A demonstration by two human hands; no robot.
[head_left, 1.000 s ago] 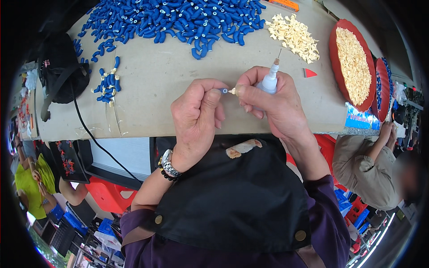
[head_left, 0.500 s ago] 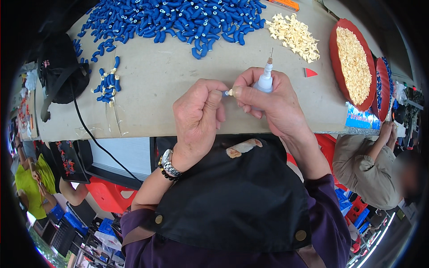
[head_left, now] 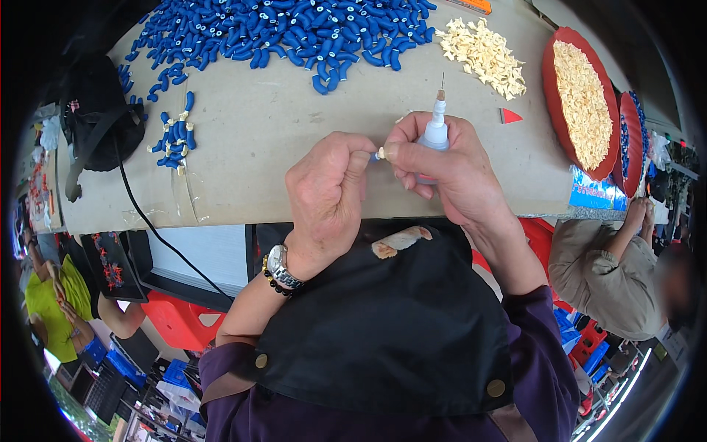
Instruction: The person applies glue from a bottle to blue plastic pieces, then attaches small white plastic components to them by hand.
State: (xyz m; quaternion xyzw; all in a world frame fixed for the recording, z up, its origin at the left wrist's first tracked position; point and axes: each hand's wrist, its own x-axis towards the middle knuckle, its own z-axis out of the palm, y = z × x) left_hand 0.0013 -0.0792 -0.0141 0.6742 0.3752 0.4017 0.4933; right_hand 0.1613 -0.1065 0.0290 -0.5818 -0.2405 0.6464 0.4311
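Note:
My left hand (head_left: 324,193) is closed in a pinch on a small blue curved piece (head_left: 375,156), mostly hidden by the fingers. Against its end sits a small cream-coloured piece (head_left: 381,152), pinched by the thumb and fingertip of my right hand (head_left: 460,173). That same hand also grips a translucent squeeze bottle (head_left: 436,134) with a thin needle tip pointing away from me. Left of my hands lies a small group of blue pieces with cream ends (head_left: 175,140). Beyond them spreads a large heap of blue curved pieces (head_left: 294,33).
A pile of cream pieces (head_left: 482,59) lies at the far right, beside a red tray (head_left: 556,96) full of more. A red wedge (head_left: 509,116) is nearer. A black bag (head_left: 92,110) with a cord stands left. A rolled cloth (head_left: 401,241) rests on my apron. Other people sit on both sides.
The two hands stay together at nearly the same spot. The bottle's needle has tilted slightly to the left and up.

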